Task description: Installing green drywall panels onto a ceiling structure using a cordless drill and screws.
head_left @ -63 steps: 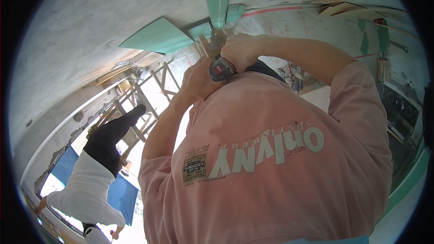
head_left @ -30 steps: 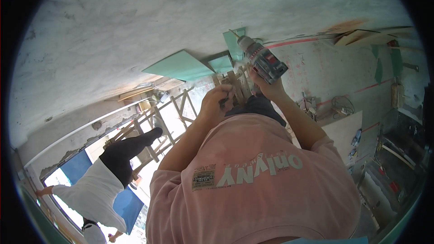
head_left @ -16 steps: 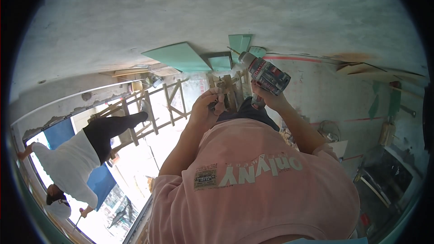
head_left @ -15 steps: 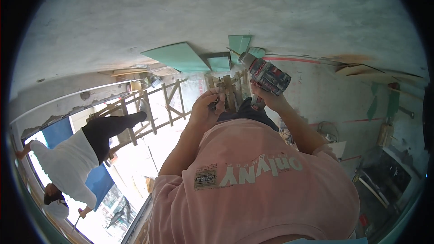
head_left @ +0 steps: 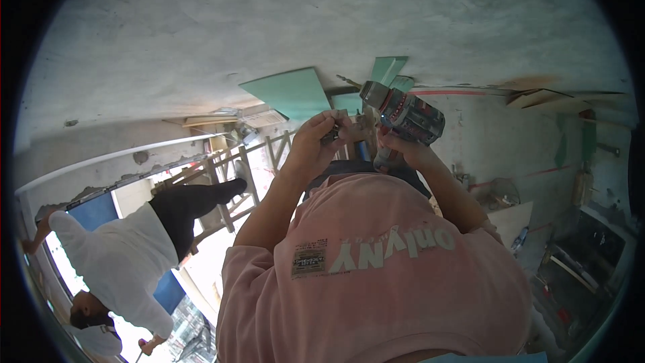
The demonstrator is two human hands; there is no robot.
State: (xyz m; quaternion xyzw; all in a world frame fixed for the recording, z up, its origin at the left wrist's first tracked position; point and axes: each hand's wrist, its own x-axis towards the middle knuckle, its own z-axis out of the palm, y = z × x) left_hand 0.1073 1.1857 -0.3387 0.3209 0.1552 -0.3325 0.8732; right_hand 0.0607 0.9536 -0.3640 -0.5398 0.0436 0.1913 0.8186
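Note:
My right hand [head_left: 407, 152] is wrapped round the grip of a cordless drill [head_left: 411, 118], black and grey with red trim. Its thin bit [head_left: 349, 82] points up and to the left, apart from the wall. My left hand [head_left: 317, 140] is raised beside the drill, in front of my chest. Its thumb and fingers pinch together, with a small dark piece showing between them that is too small to name. The fingertips partly hide whatever else lies in the hand.
At left, a co-worker in a white shirt [head_left: 111, 255] and dark trousers stands by a wooden trestle [head_left: 215, 178] near a bright window opening. Green boards [head_left: 292, 94] lean at the far wall. Brown sheets [head_left: 544, 99] lie further right. A wire-guarded fan [head_left: 505, 191] stands below them.
Both my hands have moved slightly right, and the left has risen a little. The drill stays in my right hand. The view has shifted, so the boards and co-worker appear further right.

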